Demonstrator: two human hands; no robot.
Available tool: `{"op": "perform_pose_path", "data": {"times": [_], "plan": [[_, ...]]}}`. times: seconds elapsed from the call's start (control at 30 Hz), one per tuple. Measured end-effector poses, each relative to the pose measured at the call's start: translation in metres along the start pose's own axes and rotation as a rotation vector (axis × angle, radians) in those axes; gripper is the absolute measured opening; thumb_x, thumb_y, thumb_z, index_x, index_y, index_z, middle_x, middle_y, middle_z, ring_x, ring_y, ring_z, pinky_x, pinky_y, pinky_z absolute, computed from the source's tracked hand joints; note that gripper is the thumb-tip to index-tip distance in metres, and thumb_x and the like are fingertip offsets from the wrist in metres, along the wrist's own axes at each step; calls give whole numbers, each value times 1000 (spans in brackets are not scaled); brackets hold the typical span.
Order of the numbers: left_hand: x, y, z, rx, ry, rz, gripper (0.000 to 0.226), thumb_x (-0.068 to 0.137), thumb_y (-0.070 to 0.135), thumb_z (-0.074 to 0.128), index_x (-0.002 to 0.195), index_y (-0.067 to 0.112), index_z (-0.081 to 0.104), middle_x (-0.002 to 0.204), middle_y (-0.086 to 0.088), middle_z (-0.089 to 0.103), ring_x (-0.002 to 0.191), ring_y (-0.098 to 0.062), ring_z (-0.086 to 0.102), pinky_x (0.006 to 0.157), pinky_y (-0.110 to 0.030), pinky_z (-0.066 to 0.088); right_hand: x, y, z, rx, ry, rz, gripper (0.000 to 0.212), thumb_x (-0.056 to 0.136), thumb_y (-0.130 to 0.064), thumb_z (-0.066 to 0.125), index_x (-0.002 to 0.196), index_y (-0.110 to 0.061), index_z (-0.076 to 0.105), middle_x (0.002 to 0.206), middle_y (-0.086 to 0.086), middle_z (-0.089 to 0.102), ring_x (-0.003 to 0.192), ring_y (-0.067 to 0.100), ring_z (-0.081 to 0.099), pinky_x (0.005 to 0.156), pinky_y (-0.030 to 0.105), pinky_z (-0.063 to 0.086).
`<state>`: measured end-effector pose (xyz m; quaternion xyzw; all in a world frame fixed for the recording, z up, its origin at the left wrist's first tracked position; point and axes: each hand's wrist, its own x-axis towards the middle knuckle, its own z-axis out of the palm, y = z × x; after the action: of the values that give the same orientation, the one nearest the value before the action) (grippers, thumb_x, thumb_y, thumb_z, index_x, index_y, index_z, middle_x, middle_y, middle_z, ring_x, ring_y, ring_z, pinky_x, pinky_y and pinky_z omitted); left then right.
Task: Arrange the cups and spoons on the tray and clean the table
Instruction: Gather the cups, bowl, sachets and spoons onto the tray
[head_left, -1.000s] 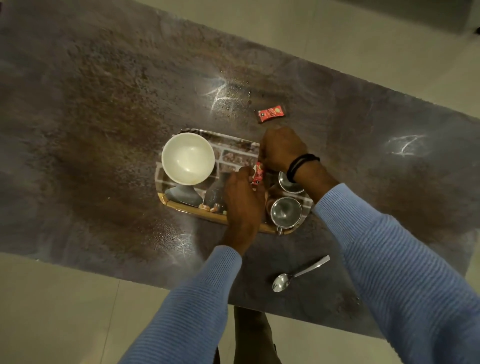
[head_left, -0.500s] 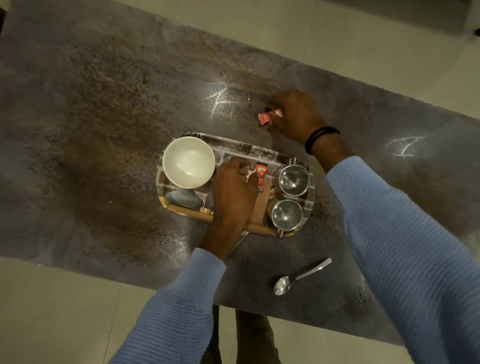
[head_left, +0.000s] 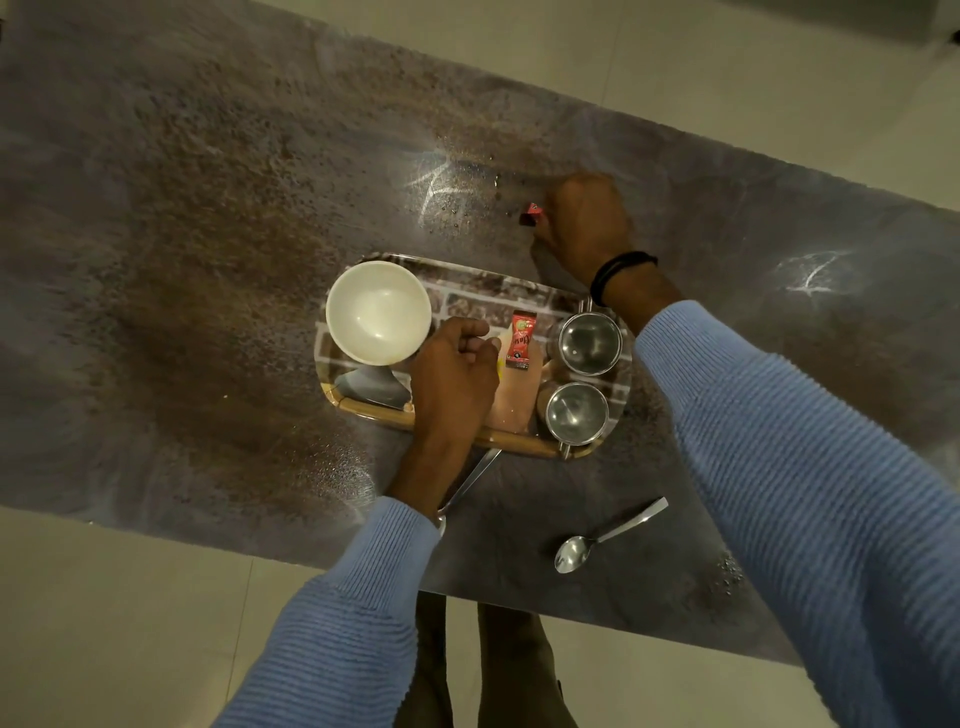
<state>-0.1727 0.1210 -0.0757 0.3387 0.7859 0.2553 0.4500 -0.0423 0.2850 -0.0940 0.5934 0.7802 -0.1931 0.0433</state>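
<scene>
— Where could a hand pass around the tray (head_left: 524, 285)?
— Left of it the table (head_left: 182, 234) lies bare. Its near edge is blocked by the left hand (head_left: 454, 379); a spoon (head_left: 605, 538) lies nearer still, and two steel cups (head_left: 589, 343) crowd its right end.

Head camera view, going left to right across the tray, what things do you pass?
White bowl → left hand → red sachet → two steel cups, one behind the other, at the tray's right end.

A long grey-brown mottled stone-look table (head_left: 218, 218) stands on pale beige floor tiles (head_left: 130, 623); overhead light leaves bright glare patches (head_left: 815, 273) on its surface.
</scene>
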Motion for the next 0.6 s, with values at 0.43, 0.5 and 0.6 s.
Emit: {"op": "perform_pose_path", "data": {"times": [0.43, 0.5, 0.6], "plan": [[0, 22, -27, -702, -273, -360, 35, 100, 37, 60, 100, 4, 72, 80, -7, 73, 75, -14, 70, 77, -29, 61, -134, -31, -11, 212, -22, -222, 25, 93, 2, 50, 110, 0, 68, 116, 17, 58, 100, 34, 58, 81, 48, 51], [-5, 8, -30, -693, -342, -359, 29, 97, 30, 66, 104, 3, 73, 80, -2, 75, 79, -12, 70, 78, -29, 61, -152, -33, -6, 211, -77, -272, 32, 92, -2, 45, 113, 0, 69, 120, 18, 58, 106, 35, 58, 87, 43, 50], [-17, -17, -29, -661, -413, -323, 21, 92, 12, 71, 110, -1, 72, 84, -4, 75, 74, -14, 68, 68, -25, 59, -168, -34, -3, 219, -120, -273, 45, 94, -26, 38, 120, -4, 68, 127, 13, 58, 115, 27, 54, 94, 20, 40]]}}
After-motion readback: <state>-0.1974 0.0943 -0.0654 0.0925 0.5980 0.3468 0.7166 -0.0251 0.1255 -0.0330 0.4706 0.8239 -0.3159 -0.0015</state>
